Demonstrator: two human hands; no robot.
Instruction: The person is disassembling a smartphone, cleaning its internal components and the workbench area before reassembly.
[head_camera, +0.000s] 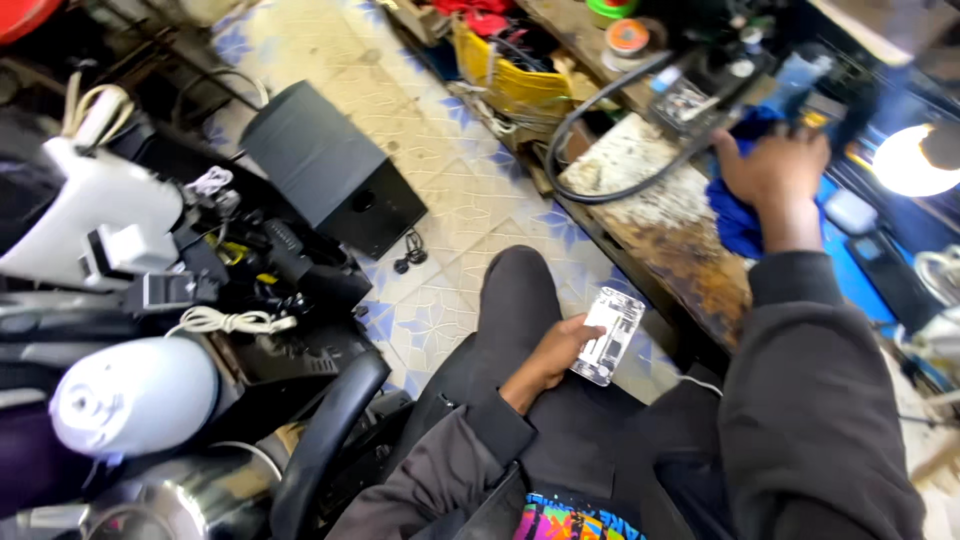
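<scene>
Item: opened phone (607, 336), held over my lap, below the table (672, 225) edge. Left hand (556, 356) pinches it; right hand (770, 165) spread on blue cloth (735, 222) there. Step, I judge: fetching; next needs a firm grasp.

Left hand (555, 352) rests low by the thigh, grip closed; right hand (772, 168) stretches forward, palm down, fingers spread.

Black speaker box (335, 180) sits on the tiled floor (440, 190), approx. 11 o'clock from frame centre. At 9 o'clock, a white appliance (105, 225) w/ a coiled white cable (225, 321) below it. Yellow crate (515, 80) at 12 o'clock (stuffed w/ wires). Lit lamp (905, 160) at 2 o'clock, beyond the worn wooden bench (665, 235); thick black cable (600, 125) loops across it.
</scene>
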